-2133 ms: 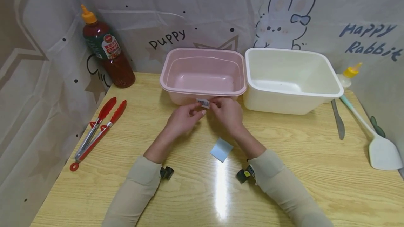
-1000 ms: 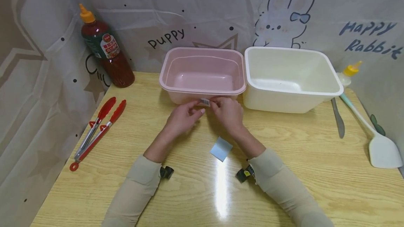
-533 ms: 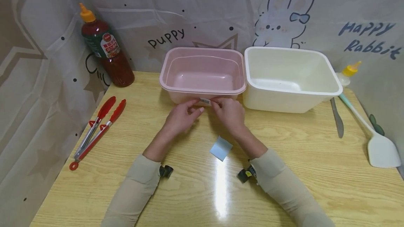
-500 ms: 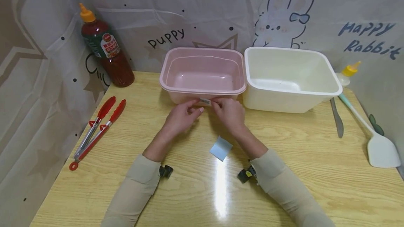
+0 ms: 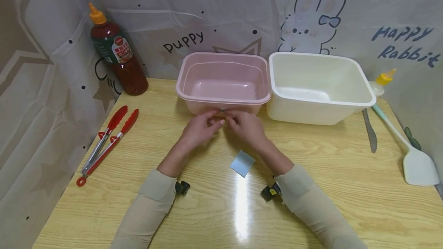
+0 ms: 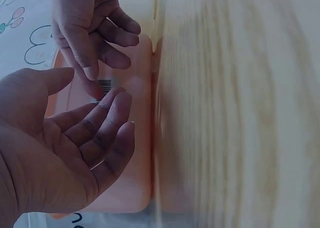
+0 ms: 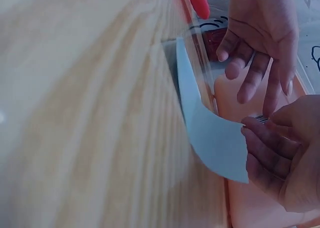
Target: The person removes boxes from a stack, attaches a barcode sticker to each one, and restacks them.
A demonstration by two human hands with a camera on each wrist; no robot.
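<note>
Both hands meet at the front wall of a pink plastic tub. On that wall is a small white barcode sticker, largely covered by fingers in the head view. My left hand has its fingertips at the sticker's left part, thumb held apart. From the other side, my right hand touches the sticker with an extended index finger, its thumb away from the surface. Neither hand visibly pinches anything. A light blue square of paper lies on the table below the hands; the right wrist view shows its curled shape.
A cream tub stands against the pink one's right side. Red-tipped tongs and a red sauce bottle are at left. To the right are a knife, a white spatula and a small yellow-capped bottle.
The right hand has released the sticker's right end and shifted slightly left, its fingers now over the sticker. The barcode, plain to see before, is mostly covered. The left hand barely moves.
</note>
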